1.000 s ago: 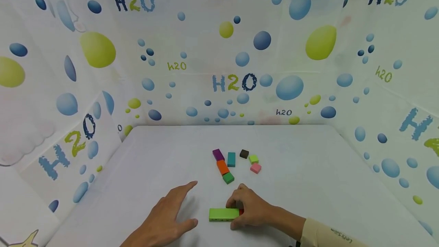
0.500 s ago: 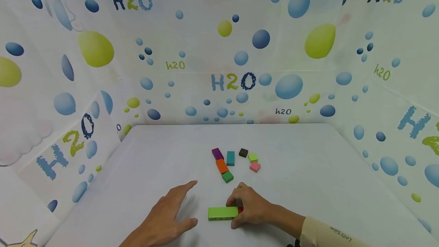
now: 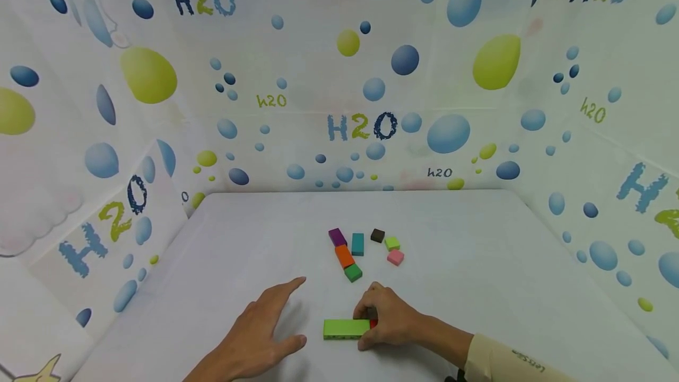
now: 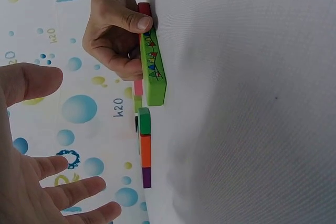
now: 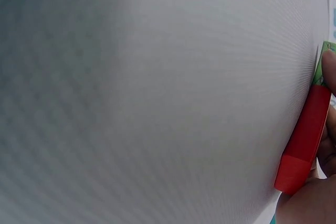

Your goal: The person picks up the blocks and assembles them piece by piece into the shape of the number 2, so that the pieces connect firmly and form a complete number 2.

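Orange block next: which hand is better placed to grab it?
Probably the left. The left hand is open and empty, with the orange block ahead to its right; the right hand grips the long green block beside the red block.

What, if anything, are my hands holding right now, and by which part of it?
Your right hand pinches the long light green block across its end beside the red block; the exact contact is partly hidden. Your left hand holds nothing.

Backdrop (image 3: 307, 63) reads "H2O" & "h2o"; sleeve (image 3: 493, 358) txt unclear.
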Demonstrator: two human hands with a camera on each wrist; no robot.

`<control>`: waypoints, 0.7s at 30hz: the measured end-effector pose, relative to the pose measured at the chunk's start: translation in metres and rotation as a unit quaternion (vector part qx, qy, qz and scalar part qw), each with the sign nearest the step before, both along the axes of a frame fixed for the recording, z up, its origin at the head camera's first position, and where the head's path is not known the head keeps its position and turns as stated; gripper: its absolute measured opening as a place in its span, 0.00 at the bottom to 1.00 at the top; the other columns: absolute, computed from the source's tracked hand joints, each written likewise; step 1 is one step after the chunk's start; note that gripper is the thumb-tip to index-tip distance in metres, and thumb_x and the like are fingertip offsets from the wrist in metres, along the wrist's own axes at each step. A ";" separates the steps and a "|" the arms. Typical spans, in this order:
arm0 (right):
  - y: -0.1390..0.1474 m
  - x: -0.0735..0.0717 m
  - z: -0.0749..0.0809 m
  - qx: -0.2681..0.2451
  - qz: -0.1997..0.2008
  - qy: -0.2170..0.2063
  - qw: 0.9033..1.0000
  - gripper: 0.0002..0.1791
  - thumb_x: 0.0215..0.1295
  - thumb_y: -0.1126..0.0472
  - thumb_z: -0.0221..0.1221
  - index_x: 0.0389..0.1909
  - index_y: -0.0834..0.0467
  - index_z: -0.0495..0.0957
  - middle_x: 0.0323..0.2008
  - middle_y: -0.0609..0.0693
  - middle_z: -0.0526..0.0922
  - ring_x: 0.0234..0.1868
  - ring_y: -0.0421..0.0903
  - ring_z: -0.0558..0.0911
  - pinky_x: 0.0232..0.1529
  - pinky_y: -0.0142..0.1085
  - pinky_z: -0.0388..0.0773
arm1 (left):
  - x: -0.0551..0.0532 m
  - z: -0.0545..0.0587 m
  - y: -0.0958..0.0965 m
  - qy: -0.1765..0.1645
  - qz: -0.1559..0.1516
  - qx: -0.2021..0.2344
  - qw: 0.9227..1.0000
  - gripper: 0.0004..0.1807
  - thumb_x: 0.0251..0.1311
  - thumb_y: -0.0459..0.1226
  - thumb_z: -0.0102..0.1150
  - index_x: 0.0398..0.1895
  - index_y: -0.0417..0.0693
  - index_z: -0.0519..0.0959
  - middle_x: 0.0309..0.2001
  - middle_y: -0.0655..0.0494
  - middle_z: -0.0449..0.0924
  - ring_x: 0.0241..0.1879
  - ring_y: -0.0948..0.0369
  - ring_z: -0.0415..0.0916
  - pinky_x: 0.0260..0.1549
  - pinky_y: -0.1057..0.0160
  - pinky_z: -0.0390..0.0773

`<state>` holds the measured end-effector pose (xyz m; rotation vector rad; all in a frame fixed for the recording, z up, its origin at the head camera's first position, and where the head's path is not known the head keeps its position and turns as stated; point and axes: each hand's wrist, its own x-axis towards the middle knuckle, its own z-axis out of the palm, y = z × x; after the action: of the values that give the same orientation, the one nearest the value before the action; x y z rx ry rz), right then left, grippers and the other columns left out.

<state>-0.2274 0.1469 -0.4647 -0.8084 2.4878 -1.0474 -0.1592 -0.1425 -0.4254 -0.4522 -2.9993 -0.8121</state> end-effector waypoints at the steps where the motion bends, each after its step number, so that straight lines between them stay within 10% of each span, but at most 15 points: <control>1: 0.000 0.000 0.000 -0.001 0.000 0.000 1.000 0.16 0.49 0.51 0.78 0.39 0.45 0.86 0.38 0.38 0.75 0.46 0.39 0.70 0.45 0.31 0.74 | 0.000 0.000 0.000 0.001 0.000 -0.001 1.000 0.47 0.52 0.52 0.70 0.77 0.65 0.61 0.71 0.61 0.68 0.69 0.54 0.67 0.63 0.31 0.64; 21: 0.000 -0.002 -0.002 -0.025 0.000 0.044 0.999 0.20 0.55 0.43 0.74 0.43 0.49 0.84 0.36 0.38 0.79 0.41 0.37 0.73 0.41 0.30 0.74 | -0.018 0.007 0.004 0.017 -0.026 -0.001 1.000 0.48 0.55 0.52 0.70 0.79 0.65 0.59 0.73 0.61 0.66 0.71 0.54 0.63 0.63 0.34 0.66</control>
<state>-0.2293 0.1469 -0.4669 -0.8863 2.5437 -1.1003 -0.1777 -0.1384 -0.4182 -0.5404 -2.9693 -0.7955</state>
